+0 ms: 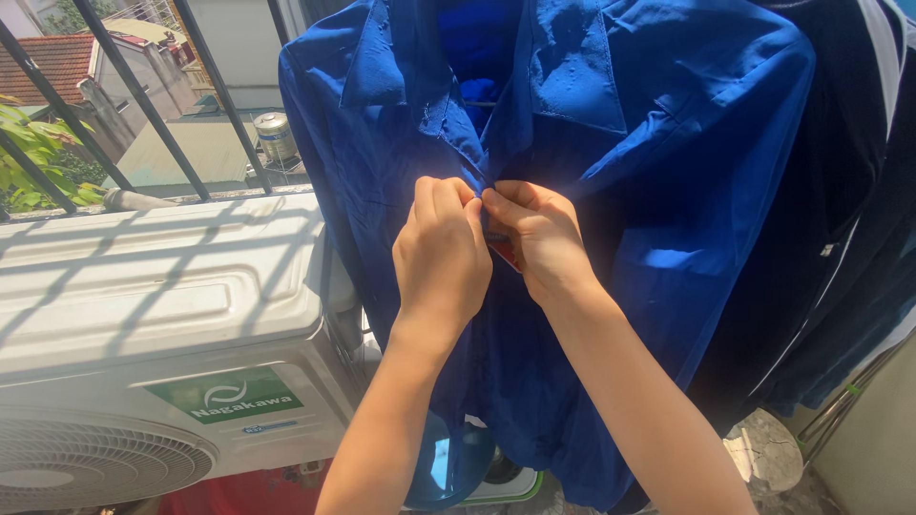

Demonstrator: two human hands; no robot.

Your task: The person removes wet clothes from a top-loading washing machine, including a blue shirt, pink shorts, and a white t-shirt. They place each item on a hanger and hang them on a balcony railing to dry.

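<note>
Two bare hands meet at the front opening of a blue shirt [658, 162] hanging upright in sunlight. The left hand [441, 250] and right hand [539, 236] pinch the fabric edges together just below the collar, fingertips touching. A white air-conditioner unit [143, 296] sits at left, behind it dark railing bars [143, 100]. Dark garments [849, 191] hang at right.

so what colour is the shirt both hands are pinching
Bright royal blue shirt, plain with no pattern, clearest in the head view.

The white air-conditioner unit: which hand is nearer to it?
Left. The left hand pinches the blue shirt front on the side toward the air-conditioner unit; the right hand is beyond it, farther away.
</note>
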